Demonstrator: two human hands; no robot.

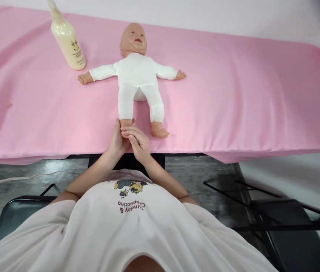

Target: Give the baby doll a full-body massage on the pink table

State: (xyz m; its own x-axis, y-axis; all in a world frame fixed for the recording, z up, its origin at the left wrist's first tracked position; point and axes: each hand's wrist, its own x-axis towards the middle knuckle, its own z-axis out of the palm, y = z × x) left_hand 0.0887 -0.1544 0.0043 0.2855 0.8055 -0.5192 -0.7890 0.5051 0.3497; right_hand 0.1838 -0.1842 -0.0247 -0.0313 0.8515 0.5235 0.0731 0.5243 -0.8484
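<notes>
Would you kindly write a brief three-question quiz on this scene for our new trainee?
1. Multiple choice: What colour is the cloth under the baby doll?
a) white
b) pink
c) grey

2. True or false: From the wearer's view, the pump bottle is to the right of the doll.

3. Fill in: The left hand and right hand are both at one ____ of the doll.

Key:
1. b, pink.
2. False; the pump bottle is to the doll's left in that view.
3. foot.
</notes>
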